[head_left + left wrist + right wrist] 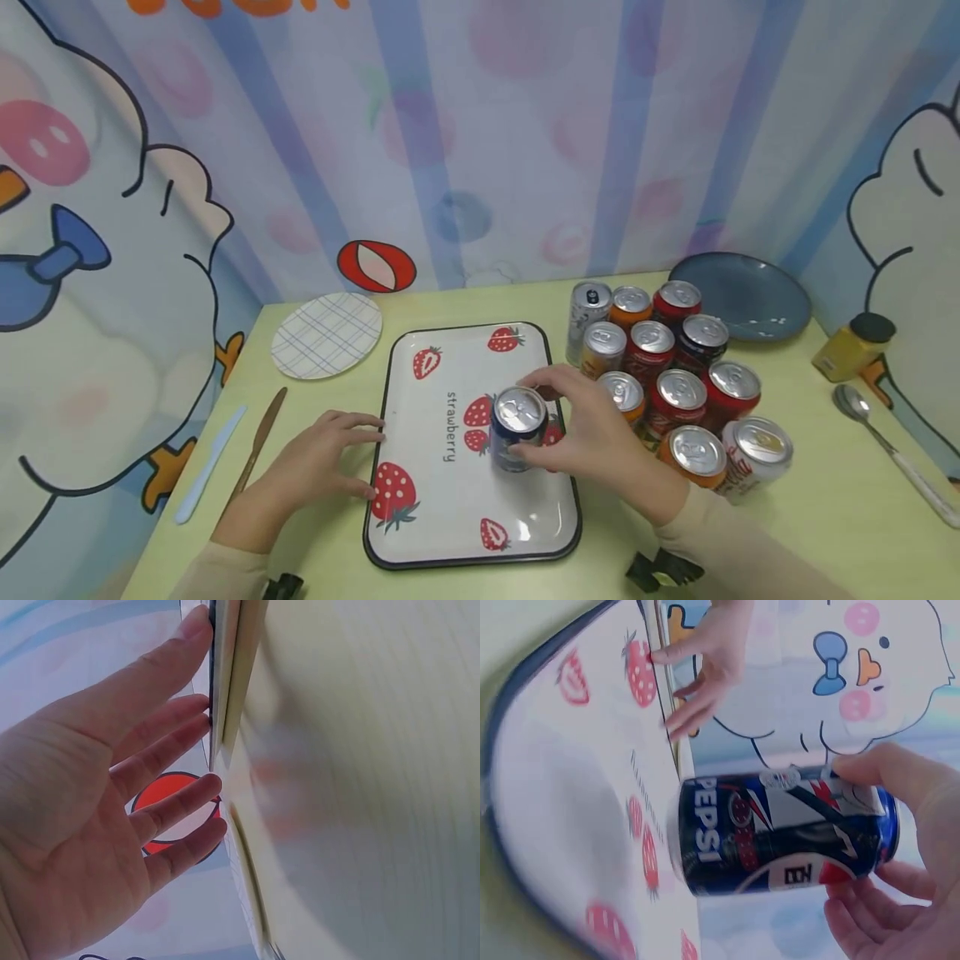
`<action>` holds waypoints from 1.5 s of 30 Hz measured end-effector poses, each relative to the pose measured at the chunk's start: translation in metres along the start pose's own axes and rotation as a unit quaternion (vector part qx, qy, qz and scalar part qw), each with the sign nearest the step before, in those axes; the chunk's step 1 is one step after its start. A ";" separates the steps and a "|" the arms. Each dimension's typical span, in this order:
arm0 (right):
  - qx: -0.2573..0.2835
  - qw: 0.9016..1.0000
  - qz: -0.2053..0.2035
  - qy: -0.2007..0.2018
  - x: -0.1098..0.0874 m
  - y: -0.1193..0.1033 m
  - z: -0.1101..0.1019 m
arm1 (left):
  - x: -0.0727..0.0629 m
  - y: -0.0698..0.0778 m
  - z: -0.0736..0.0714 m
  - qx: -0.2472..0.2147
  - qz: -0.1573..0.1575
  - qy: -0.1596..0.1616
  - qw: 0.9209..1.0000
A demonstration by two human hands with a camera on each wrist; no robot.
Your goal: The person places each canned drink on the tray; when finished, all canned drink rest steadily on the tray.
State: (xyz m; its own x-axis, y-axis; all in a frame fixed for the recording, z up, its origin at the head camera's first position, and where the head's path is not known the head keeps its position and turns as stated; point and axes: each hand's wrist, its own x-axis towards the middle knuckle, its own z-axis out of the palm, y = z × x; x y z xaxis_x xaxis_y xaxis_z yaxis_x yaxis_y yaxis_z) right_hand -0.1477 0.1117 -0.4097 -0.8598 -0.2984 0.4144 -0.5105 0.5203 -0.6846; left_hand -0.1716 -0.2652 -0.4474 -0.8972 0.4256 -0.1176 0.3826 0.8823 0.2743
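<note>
My right hand (592, 425) grips a dark blue Pepsi can (780, 832) near its top, thumb on one side and fingers on the other. The can is upright over the right half of a white strawberry tray (427, 517); whether its base touches the tray I cannot tell. At the tray's left edge is my left hand (318, 454), fingers spread and fairly straight, fingertips at the rim. The left wrist view shows that hand (97, 802) with its palm facing the tray's side and nothing held.
Several soda cans (678, 400) stand grouped right of the tray. Behind them is a blue-grey plate (742, 292); farther right are a yellow jar (851, 350) and a spoon (892, 450). To the left lie a checked plate (326, 333), a light blue knife (210, 467) and a brown knife (262, 429).
</note>
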 end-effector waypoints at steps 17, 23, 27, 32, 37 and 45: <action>0.049 0.995 0.085 0.025 0.098 0.007 0.097 | 0.000 -0.001 -0.001 -0.008 -0.007 -0.009 1.000; 0.062 0.993 0.101 0.023 0.131 0.012 0.113 | 0.001 0.002 -0.002 0.000 -0.014 -0.014 1.000; 0.076 0.991 0.107 0.025 0.147 0.017 0.123 | 0.002 0.002 -0.002 0.007 -0.027 -0.020 0.999; 0.079 0.990 0.112 0.030 0.157 0.024 0.133 | 0.003 0.003 -0.002 0.011 -0.029 -0.022 0.999; 0.083 0.990 0.115 0.023 0.158 0.028 0.138 | 0.003 0.003 -0.001 0.012 -0.031 -0.022 0.999; 0.073 0.994 0.081 0.011 0.156 0.030 0.144 | 0.002 0.002 -0.003 0.016 -0.023 -0.018 0.999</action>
State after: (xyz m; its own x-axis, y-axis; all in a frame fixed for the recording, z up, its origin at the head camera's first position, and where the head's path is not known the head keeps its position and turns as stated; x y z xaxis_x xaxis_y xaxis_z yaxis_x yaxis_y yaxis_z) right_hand -0.2992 -0.0340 -0.4519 -0.9314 -0.2016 0.3029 -0.3624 0.4379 -0.8228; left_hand -0.1731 -0.2631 -0.4445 -0.9056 0.3908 -0.1648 0.3480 0.9068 0.2380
